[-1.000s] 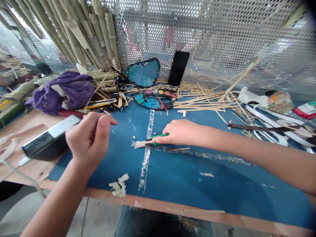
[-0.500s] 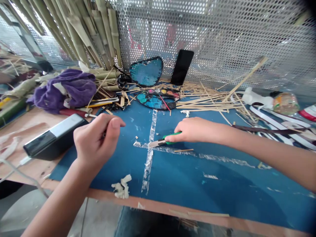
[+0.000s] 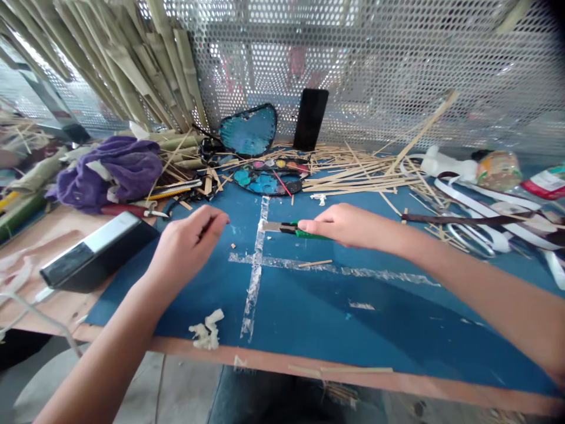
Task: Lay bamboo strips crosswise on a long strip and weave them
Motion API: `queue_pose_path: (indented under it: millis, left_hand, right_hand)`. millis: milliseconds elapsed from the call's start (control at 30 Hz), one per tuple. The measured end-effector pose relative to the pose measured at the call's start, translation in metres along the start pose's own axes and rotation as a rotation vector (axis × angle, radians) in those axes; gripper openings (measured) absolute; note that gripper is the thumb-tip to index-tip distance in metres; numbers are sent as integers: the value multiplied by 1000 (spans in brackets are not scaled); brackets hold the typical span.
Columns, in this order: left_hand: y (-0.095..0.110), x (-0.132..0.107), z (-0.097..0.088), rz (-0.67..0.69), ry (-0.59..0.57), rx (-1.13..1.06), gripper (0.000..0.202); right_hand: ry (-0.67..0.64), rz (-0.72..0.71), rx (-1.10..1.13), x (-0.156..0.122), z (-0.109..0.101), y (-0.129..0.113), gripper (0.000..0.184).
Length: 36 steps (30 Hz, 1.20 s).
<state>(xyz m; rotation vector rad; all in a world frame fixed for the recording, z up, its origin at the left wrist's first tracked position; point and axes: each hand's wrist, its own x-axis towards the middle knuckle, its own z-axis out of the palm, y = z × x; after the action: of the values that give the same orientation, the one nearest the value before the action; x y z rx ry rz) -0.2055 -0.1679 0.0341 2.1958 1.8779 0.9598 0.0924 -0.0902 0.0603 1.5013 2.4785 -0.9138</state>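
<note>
My right hand grips a green utility knife, its blade pointing left. The tip of the blade rests at the upper part of a whitish tape strip that runs front to back on the blue board. A second strip crosses it sideways. To the left of the blade hovers my left hand, fingers curled closed; whatever they may hold is hidden. Pale crumpled scraps lie near the board's front edge, and a small bamboo sliver sits on the sideways strip.
A black box-shaped device stands left of my left hand. Behind are a purple cloth, a paint palette, a leaning phone, thin bamboo strips and white ribbons. Perforated metal closes off the back.
The knife has moved away from me along the tape, from the crossing to the upper part, and lies more level. My left hand has shifted right, nearer the blade. The view has shifted slightly.
</note>
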Motion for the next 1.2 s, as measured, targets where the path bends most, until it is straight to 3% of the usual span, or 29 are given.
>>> queue_pose_path:
  millis: [100,200,333,433,533,633,733,867,1000,1100,1200]
  left_hand:
    - [7,1,7,-49,-233,-126,37]
    - [26,-3,10,-35,-435,-234,43]
    - [62,-9,11,31,-550,-206,33]
    - [81,-9,9,73,-485,-155,33]
    - [82,-8,2,95,-333,-106,32]
    - [67,-10,-11,51,-183,1,31]
    - [42,-22,-17,1,-158,152,30]
    - [17,-55,-7,125,-305,168,36]
    - [18,-95,3,249,-318,151,37]
    - [21,-123,2,380,-244,167,25]
    - [5,-151,-9,499,-82,336,14]
  right_hand:
    - [94,-24,-67,-19,8,7,69]
    - [158,-33,-147,-36,15,4,66]
    - [236,-45,-201,-57,20,-1,61]
    - [294,-4,-196,-71,23,3,63]
    - [306,45,-126,-83,23,16,64]
    - [336,89,-13,-91,23,38,63]
    - [376,119,152,-91,25,64,60]
    - [439,160,231,-83,31,90,59]
    - [464,160,209,-79,36,97,61]
    - [473,144,206,-80,39,97,61]
    - [492,146,183,-80,41,97,63]
